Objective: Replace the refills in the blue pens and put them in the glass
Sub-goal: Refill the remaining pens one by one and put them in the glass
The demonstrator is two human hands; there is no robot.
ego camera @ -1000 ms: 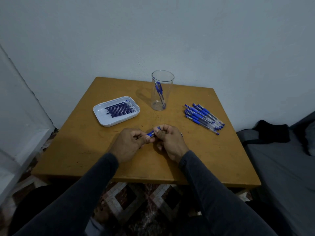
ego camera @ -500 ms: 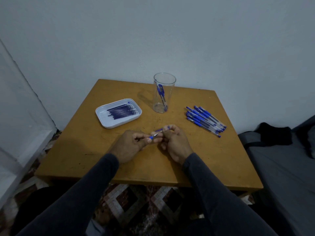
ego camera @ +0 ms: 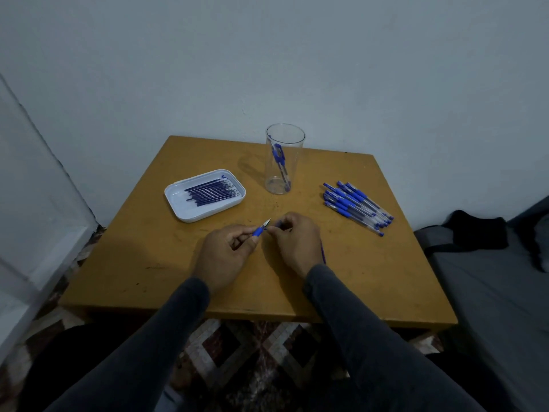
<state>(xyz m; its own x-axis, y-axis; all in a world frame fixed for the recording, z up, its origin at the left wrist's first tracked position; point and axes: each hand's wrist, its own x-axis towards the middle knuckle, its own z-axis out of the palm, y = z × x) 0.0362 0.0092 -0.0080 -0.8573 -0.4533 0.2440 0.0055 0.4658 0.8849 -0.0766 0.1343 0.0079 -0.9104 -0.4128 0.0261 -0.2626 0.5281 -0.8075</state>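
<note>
Over the middle of the wooden table [ego camera: 142, 263], my left hand [ego camera: 225, 254] pinches the blue grip section with its silver tip [ego camera: 261, 228] of a pen. My right hand [ego camera: 297, 242] grips the rest of that pen, whose barrel [ego camera: 323, 253] sticks out behind the wrist. The two parts are apart by a small gap. A clear glass [ego camera: 284, 159] at the back holds one blue pen [ego camera: 280, 165]. A pile of several blue pens [ego camera: 356, 206] lies to the right. A white tray [ego camera: 178, 200] on the left holds several dark blue refills [ego camera: 212, 191].
A pale wall stands right behind the table. A grey couch [ego camera: 490, 292] with a dark cloth [ego camera: 475, 230] lies to the right. A white panel [ego camera: 35, 221] leans at the left. Patterned floor tiles [ego camera: 252, 367] show below the table's front edge.
My hands, joined on the pen before, have drawn slightly apart. The grip section with the tip has come off the barrel and stays in my left hand.
</note>
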